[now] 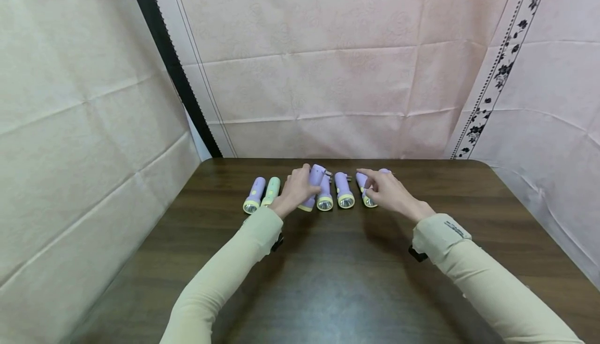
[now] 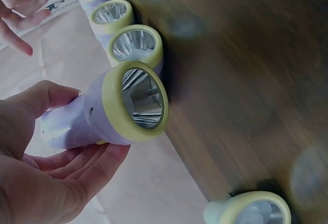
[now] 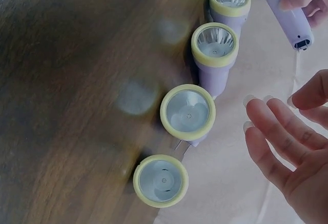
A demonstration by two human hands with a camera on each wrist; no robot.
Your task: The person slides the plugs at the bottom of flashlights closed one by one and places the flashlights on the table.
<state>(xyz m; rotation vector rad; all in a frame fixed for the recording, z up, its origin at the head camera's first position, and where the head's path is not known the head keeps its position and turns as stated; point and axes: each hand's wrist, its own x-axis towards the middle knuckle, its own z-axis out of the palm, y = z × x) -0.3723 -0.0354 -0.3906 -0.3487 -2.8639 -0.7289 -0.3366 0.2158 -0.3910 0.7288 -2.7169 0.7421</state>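
My left hand (image 1: pixel 294 190) grips a purple flashlight (image 1: pixel 316 176) around its body, thumb on one side and fingers on the other. Its yellow-rimmed lens (image 2: pixel 143 98) faces back toward the wrist camera, and the flashlight is raised above the others. Over the right end of the row hovers my right hand (image 1: pixel 390 192), fingers spread and slightly bent, holding nothing. Under and beside it lie a purple flashlight (image 1: pixel 362 180) and another one (image 1: pixel 384 170) mostly hidden by the hand. Two more purple flashlights, one (image 1: pixel 324 198) and its neighbour (image 1: pixel 344 190), lie between the hands.
Left of my left hand lie a purple flashlight (image 1: pixel 254 194) and a green flashlight (image 1: pixel 271 190), partly covered by the hand. Metal prongs (image 1: pixel 348 178) stick out near some tail ends. The brown wooden table (image 1: pixel 328 281) ends at a pale cloth backdrop (image 1: pixel 328 99).
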